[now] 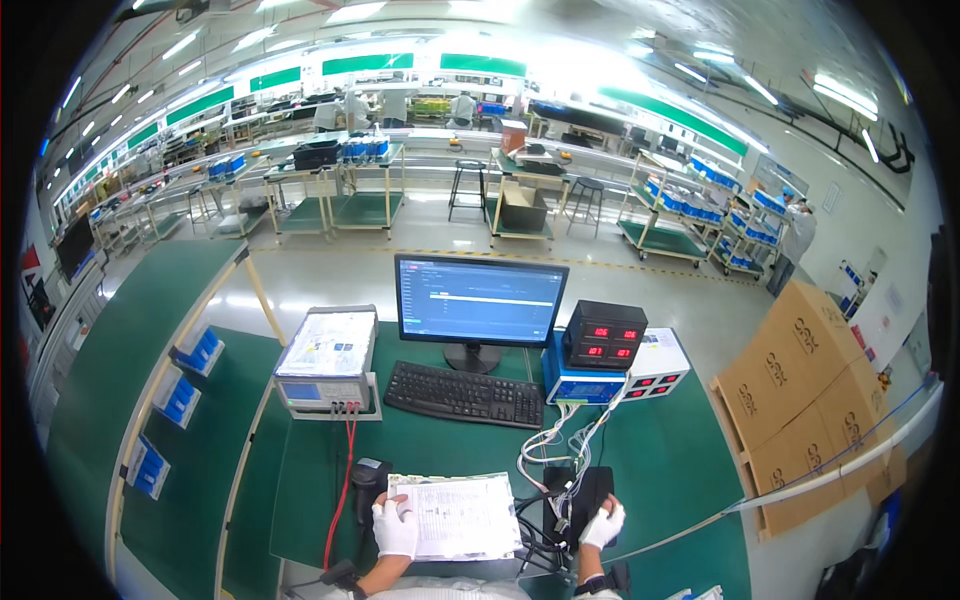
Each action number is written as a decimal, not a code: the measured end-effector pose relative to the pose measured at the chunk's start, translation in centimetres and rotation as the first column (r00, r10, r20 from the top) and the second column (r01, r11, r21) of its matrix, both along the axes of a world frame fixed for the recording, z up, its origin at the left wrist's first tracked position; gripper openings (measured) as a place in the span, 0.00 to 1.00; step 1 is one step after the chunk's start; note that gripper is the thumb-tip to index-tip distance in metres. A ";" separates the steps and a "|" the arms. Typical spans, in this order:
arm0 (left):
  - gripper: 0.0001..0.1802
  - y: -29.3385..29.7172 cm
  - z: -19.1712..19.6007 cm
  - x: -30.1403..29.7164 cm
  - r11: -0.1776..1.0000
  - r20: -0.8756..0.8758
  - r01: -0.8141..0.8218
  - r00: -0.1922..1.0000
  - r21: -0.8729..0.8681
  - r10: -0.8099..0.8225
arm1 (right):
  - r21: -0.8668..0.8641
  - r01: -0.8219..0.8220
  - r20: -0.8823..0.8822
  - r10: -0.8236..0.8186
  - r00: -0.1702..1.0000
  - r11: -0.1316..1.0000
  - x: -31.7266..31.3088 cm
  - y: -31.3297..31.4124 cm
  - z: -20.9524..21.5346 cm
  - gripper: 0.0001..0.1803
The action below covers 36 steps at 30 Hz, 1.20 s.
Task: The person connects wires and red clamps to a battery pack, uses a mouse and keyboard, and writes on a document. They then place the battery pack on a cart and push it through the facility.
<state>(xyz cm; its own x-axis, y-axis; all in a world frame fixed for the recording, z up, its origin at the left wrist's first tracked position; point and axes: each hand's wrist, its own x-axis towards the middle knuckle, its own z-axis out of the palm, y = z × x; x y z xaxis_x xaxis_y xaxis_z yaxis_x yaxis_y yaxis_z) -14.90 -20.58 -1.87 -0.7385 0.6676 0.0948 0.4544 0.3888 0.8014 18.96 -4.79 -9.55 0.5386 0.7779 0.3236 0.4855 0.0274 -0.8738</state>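
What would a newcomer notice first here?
Probably the lit monitor at the back of the green bench, then the black display box with red digits, right of it. Lower down, the white-gloved left hand overlaps a printed sheet, and the right hand is at the edge of a flat black object.

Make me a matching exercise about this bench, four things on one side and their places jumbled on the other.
Things
1. Paper
2. Keyboard
3. Red cables
4. Right hand

Places
A. Running down from the white instrument
B. At the right edge of the black pad
C. Touched by the left hand
D. Close in front of the monitor

Pairs: 1-C, 2-D, 3-A, 4-B.
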 end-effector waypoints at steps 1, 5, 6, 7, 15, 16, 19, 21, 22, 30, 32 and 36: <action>0.14 0.0 0.1 0.1 1.000 -0.001 0.008 1.000 0.000 -0.008 | -0.043 -0.137 -0.439 0.105 0.892 0.990 -0.6 1.2 0.2 0.11; 0.14 0.6 -0.2 0.3 1.000 -0.006 0.028 1.000 -0.010 -0.028 | -0.035 -0.285 -0.942 0.063 0.331 0.958 -2.3 4.3 -1.1 0.06; 0.14 0.2 -0.6 -0.1 1.000 -0.019 0.013 1.000 -0.005 -0.013 | -0.092 -0.343 -0.994 -0.109 -0.031 0.935 -4.2 4.5 0.1 0.08; 0.14 0.1 -0.6 -0.1 1.000 -0.025 0.003 1.000 -0.001 -0.003 | -0.074 -0.475 -0.994 -0.104 -0.036 0.877 -4.7 4.6 0.7 0.13; 0.14 0.0 0.0 0.0 1.000 -0.002 0.019 1.000 -0.019 -0.019 | 0.010 -0.314 -0.922 -0.112 -0.370 0.949 -4.2 9.7 2.0 0.16; 0.14 0.0 0.0 0.0 1.000 0.005 0.022 1.000 -0.015 -0.021 | -0.081 -0.289 -0.941 -0.169 -0.293 0.954 -4.1 10.3 1.9 0.16; 0.14 -0.2 -0.3 -0.2 1.000 0.011 -0.001 1.000 -0.026 0.001 | -0.067 -0.405 -0.907 -0.225 -0.357 0.912 -2.9 9.1 1.3 0.18; 0.14 -0.1 -0.1 -0.1 1.000 0.019 0.005 1.000 -0.016 -0.005 | -0.051 -0.397 -0.890 -0.222 -0.399 0.916 -2.1 8.0 0.6 0.21; 0.14 -0.1 0.0 -0.1 1.000 0.020 0.019 1.000 -0.011 -0.019 | -0.034 -0.394 -0.869 -0.222 -0.442 0.918 -1.7 7.8 0.5 0.22; 0.13 -0.1 -1.0 -0.2 1.000 -0.008 0.002 1.000 0.028 -0.002 | 0.184 -0.272 -0.894 0.045 -0.447 0.944 -1.8 8.9 2.4 0.19; 0.13 -0.1 -1.4 -0.2 0.999 -0.023 0.004 1.000 0.048 -0.003 | 0.257 -0.299 -0.874 0.090 -0.477 0.919 -2.0 8.4 2.6 0.20; 0.13 -0.1 -1.1 -0.2 0.999 0.026 -0.003 1.000 0.035 0.002 | 0.222 -0.369 -0.923 0.074 -0.377 0.902 -2.7 7.1 5.0 0.23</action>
<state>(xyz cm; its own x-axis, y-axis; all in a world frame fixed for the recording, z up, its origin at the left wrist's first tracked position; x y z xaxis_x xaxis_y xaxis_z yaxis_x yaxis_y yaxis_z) -15.10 -20.70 -3.02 -0.7428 0.6622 0.0986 0.4322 0.3618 0.8260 16.23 2.26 -4.58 -0.2149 0.8791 -0.4255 -0.9354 -0.3105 -0.1691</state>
